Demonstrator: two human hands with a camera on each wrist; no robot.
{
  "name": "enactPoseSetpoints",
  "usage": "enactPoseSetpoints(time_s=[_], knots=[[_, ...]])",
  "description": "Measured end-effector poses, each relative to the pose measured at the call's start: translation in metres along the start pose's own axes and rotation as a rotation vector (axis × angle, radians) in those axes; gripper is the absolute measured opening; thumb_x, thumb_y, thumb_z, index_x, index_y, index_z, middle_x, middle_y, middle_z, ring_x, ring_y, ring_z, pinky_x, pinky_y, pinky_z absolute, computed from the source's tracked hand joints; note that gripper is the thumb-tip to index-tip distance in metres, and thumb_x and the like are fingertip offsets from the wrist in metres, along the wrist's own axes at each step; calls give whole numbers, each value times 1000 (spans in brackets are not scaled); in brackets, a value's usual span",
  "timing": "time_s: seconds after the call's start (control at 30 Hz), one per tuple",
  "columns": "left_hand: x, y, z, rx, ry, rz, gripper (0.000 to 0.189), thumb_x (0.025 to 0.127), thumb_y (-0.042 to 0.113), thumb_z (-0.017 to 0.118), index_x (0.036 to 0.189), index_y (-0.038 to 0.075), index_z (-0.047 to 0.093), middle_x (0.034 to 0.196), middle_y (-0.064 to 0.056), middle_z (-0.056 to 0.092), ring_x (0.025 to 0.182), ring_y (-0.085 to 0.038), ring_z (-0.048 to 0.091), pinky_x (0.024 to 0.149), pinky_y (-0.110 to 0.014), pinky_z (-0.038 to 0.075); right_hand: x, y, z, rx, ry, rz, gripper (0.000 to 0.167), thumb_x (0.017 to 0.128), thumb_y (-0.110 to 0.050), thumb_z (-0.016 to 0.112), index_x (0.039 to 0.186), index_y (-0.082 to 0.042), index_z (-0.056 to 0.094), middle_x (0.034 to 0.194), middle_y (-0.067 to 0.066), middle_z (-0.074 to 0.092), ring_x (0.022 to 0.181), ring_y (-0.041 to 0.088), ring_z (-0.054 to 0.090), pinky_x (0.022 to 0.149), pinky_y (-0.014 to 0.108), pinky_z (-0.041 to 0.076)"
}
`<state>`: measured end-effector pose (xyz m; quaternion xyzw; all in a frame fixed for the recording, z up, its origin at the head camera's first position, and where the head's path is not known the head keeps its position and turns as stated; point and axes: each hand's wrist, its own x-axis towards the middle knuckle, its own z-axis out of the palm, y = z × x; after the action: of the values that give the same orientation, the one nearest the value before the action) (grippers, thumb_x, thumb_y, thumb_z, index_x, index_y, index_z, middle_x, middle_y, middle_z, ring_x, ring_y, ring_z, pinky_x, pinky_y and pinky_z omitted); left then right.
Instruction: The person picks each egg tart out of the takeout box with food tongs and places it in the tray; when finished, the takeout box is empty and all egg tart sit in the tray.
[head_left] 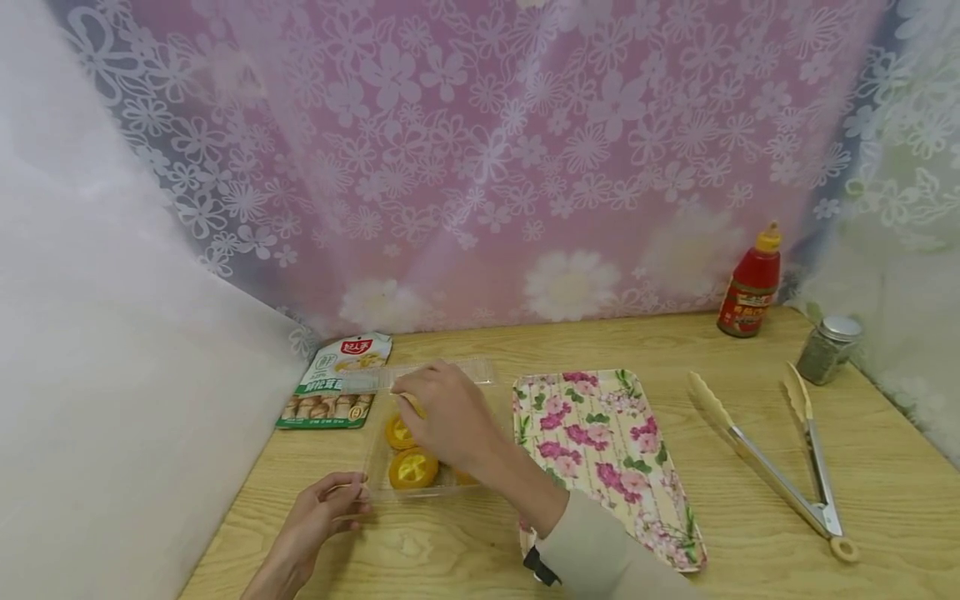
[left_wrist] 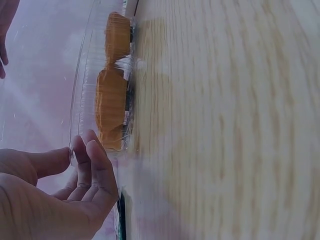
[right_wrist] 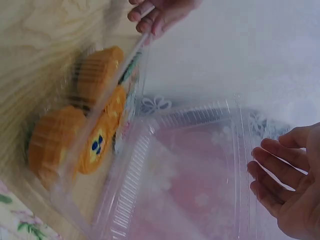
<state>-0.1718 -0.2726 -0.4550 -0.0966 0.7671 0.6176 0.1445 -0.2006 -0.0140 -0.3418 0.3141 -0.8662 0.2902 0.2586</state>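
A clear plastic hinged container sits on the wooden table with its lid raised at the back. Inside are several orange-yellow egg tarts, some hidden under my right arm in the head view. At the near left corner, my left hand pinches the container's rim between thumb and fingers, clearest in the left wrist view. My right hand reaches over the container toward the lid. In the right wrist view its loosely bent fingers are right at the lid's outer edge, with the thumb apart from them.
Right of the container lies a floral tray, partly under my right forearm. Farther right are open tongs, a spice jar and a red sauce bottle. A green-and-white mushroom packet lies behind left. Patterned curtains surround the table.
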Motion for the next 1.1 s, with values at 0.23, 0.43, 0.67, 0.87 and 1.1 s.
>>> enactPoseSetpoints(time_s=[0.23, 0.43, 0.67, 0.87, 1.1], knots=[[-2, -1, 1, -15, 4, 10, 43, 108, 24, 59, 140, -4, 56, 112, -12, 72, 100, -27, 71, 82, -40, 58, 6, 22, -19, 17, 50, 86, 16, 101, -16, 68, 110, -13, 81, 110, 1, 79, 107, 23, 70, 95, 40, 56], [-3, -2, 1, -11, -1, 21, 41, 108, 22, 59, 140, -4, 56, 111, -11, 72, 100, -27, 71, 82, -39, 58, 7, 40, -32, 14, 80, 173, 18, 102, -16, 67, 115, -12, 80, 118, 4, 76, 116, 29, 67, 107, 47, 49], [-2, -5, -1, -2, -20, 32, 41, 109, 21, 58, 140, -4, 55, 109, -9, 72, 99, -26, 71, 82, -40, 58, 10, 65, -41, 100, 89, 277, 26, 104, -19, 63, 126, -10, 75, 130, 8, 72, 126, 31, 61, 104, 51, 50], [-2, -6, -2, -4, -20, 35, 41, 108, 21, 58, 141, -5, 55, 109, -8, 72, 99, -26, 71, 82, -40, 58, 10, 90, -41, 406, 57, 370, 42, 110, -30, 54, 148, -12, 58, 151, 10, 55, 141, 34, 48, 116, 56, 38], [-5, -3, -1, 0, -17, 50, 43, 108, 23, 60, 140, -5, 55, 111, -11, 71, 101, -28, 71, 83, -39, 58, 2, 117, -29, 605, 54, 424, 54, 114, -43, 37, 160, -15, 43, 163, 7, 41, 151, 31, 36, 122, 55, 28]])
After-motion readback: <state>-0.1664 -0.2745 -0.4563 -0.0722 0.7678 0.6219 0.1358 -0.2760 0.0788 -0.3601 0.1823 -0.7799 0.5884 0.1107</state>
